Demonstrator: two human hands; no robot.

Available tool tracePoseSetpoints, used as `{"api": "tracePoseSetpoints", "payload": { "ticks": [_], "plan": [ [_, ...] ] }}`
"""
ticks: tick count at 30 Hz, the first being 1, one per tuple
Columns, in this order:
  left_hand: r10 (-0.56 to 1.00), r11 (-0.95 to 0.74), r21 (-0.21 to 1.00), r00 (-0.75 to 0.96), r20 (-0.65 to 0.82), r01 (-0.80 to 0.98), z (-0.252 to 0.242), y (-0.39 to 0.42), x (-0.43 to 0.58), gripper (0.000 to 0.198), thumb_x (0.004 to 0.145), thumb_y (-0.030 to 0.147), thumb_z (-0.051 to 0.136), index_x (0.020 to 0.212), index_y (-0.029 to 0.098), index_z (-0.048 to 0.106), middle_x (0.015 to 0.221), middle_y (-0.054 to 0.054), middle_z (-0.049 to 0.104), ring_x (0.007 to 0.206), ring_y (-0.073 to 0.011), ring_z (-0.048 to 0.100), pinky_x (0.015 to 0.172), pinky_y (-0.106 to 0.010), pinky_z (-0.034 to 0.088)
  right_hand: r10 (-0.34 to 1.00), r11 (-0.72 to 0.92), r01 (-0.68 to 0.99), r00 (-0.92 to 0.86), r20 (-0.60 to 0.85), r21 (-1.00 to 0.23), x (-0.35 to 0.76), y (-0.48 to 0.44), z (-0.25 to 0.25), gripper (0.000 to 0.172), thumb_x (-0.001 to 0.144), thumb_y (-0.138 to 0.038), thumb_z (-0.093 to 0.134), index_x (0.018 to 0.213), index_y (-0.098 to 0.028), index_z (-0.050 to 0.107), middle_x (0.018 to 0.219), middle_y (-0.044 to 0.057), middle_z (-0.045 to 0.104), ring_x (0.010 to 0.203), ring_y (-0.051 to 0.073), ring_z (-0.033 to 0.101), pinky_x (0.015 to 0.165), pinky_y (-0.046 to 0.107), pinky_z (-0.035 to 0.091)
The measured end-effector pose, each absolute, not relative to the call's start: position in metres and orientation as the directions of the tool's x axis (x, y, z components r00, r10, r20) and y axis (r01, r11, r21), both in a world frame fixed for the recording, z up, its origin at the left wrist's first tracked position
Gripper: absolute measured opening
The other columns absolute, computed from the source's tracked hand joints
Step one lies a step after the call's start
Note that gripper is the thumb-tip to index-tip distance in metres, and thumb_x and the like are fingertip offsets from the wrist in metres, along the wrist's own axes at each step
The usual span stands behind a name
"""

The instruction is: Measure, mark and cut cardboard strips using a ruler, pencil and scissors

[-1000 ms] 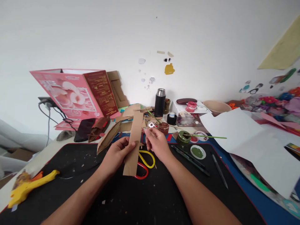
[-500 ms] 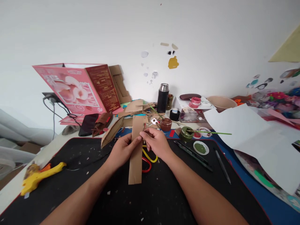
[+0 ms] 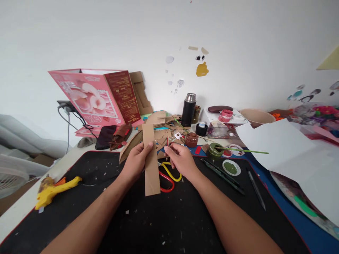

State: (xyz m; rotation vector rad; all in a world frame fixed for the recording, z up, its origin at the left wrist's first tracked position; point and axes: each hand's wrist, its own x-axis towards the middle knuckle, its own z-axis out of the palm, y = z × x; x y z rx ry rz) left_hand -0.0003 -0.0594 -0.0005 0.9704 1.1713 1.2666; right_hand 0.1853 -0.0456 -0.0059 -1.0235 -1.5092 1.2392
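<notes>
My left hand (image 3: 137,157) is closed on a long brown cardboard strip (image 3: 152,173), thumb on its face, and holds it nearly upright with a slight tilt. To the right, apart from the strip, my right hand (image 3: 182,158) is closed in a pinch. A thin, small, reddish and dark piece (image 3: 167,141) stands up at its fingertips, too small to identify. Scissors (image 3: 167,189) with one red and one yellow handle loop lie on the black mat between my hands, partly hidden behind the strip.
Cardboard scraps (image 3: 159,118) pile up at the back, near a black thermos (image 3: 189,110). Open paint jars (image 3: 215,151) and pens (image 3: 222,175) lie at right. A yellow glue gun (image 3: 57,191) rests at left. A pink box (image 3: 92,97) leans behind a phone (image 3: 105,137).
My right hand has drawn away from the cardboard strip, which both hands touched before. The strip now leans the other way, its top to the left. The whole view has shifted slightly.
</notes>
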Motion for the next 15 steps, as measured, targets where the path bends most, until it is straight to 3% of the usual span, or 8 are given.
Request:
{"api": "tracePoseSetpoints", "payload": {
  "ticks": [6, 11, 15],
  "plan": [
    [0.992, 0.089, 0.981, -0.077, -0.103, -0.173, -0.0011, -0.0601, 0.0015, 0.063, 0.065, 0.072, 0.093, 0.09, 0.017, 0.076, 0.074, -0.003, 0.074, 0.06, -0.0163, 0.062, 0.056, -0.025, 0.048, 0.964, 0.06, 0.004, -0.259, 0.057, -0.998, 0.1838, -0.0431, -0.0087, 0.053, 0.091, -0.068, 0.069, 0.065, -0.024, 0.056, 0.047, -0.007, 0.049, 0.035, 0.01, 0.047, 0.038, 0.024, 0.029],
    [0.991, 0.109, 0.981, -0.054, -0.119, -0.158, 0.0037, -0.0633, 0.0042, 0.066, 0.063, 0.075, 0.093, 0.09, 0.018, 0.075, 0.075, -0.003, 0.075, 0.063, -0.0187, 0.065, 0.06, -0.028, 0.052, 0.985, -0.053, -0.173, -0.174, -0.022, -0.983, 0.1887, -0.0376, -0.007, 0.056, 0.084, -0.077, 0.074, 0.082, -0.022, 0.067, 0.048, -0.008, 0.05, 0.036, 0.01, 0.046, 0.037, 0.021, 0.028],
    [0.99, 0.138, 0.983, 0.011, -0.138, -0.122, 0.0074, -0.0655, 0.0037, 0.065, 0.062, 0.075, 0.093, 0.088, 0.017, 0.076, 0.076, -0.005, 0.076, 0.065, -0.0191, 0.066, 0.064, -0.029, 0.053, 0.984, -0.099, -0.235, -0.165, -0.061, -0.967, 0.1901, -0.0366, -0.0057, 0.064, 0.077, -0.082, 0.078, 0.074, -0.022, 0.058, 0.051, -0.007, 0.053, 0.037, 0.009, 0.047, 0.035, 0.019, 0.027]
  ]
}}
